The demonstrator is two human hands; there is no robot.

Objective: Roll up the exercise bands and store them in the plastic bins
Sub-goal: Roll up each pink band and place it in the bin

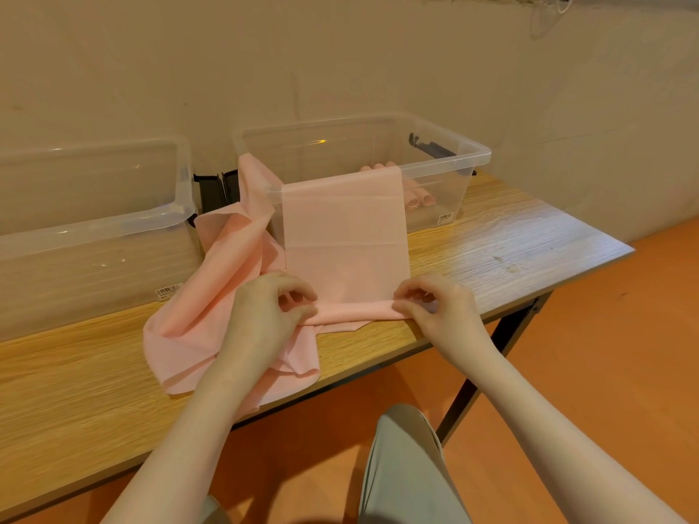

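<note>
Left hand: the left hand rests on the near left end of the rolled part of the pink band; its fingers are curled and pinch the roll.
Right hand: the right hand is at the near right end of the same roll; its fingers are curled and pinch the roll edge.
Band being rolled: the flat pink band lies from the near edge of the tabletop up over the front wall of the right bin, and its far end hangs inside that bin. The near end is turned into a thin roll between the two hands.
Loose bands: a crumpled heap of pink bands lies on the tabletop, left of the flat band; part of it goes under the left hand and part rises between the two bins.
Right bin: the clear plastic bin stands on the far right of the tabletop. Inside it, near the right wall, lie some rolled pink bands.
Left bin: a second clear plastic bin stands on the far left, just beside the heap.
Tabletop: the wooden tabletop carries all these things.
Person: a knee in grey trousers is seen below the near edge.
</note>
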